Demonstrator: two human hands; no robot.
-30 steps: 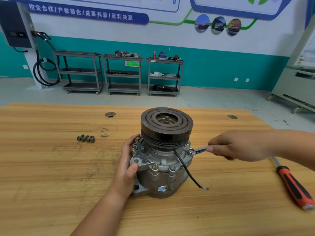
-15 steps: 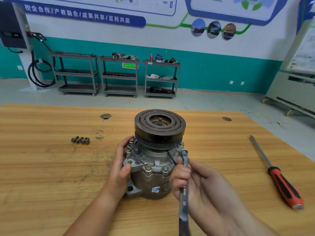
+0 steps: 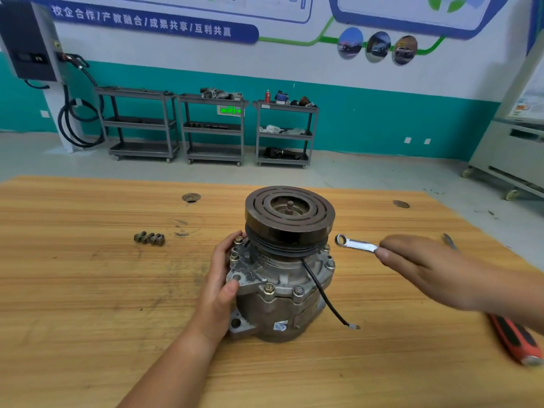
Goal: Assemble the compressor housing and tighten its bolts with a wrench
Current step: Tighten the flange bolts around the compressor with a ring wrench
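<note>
Two hands divide the work. The left hand wraps the 9 o'clock side of the compressor, which stands upright at the centre of the wooden table with its pulley uppermost. The fingers curl behind the flange and the thumb presses on the mounting ear, presumably to keep the housing from turning under wrench torque. The right hand reaches in from 3 o'clock, thumb and fingers clamped on the shank of a ring wrench; blur hides the exact finger placement. The ring end hangs in the air, just beside but apart from the flange bolt at 3 o'clock, so the tool is probably being set onto a bolt head. Bolt heads show all round the visible flange, suggesting that tightening is the step in hand. Loose bolts lie at 10 o'clock and a red-handled screwdriver at 4 o'clock, both outside the wrench's sweep.
</note>
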